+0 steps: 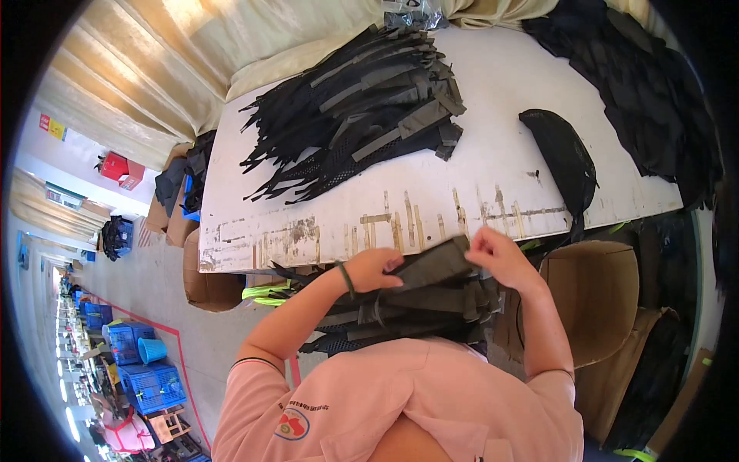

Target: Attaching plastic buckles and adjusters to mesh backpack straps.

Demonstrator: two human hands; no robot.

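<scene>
Pinched dark strip [436,265] in left hand [371,270] at long axis's 8 o'clock end, had right hand [502,257] narrow at 2 o'clock, couldn't tell grip.

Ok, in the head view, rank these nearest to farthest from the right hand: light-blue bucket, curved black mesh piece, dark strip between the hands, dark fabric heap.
1. Dark strip, at the right hand, on its left.
2. Curved black mesh piece, ahead, rightward.
3. Dark fabric heap, beyond, far right.
4. Light-blue bucket, far left.
</scene>
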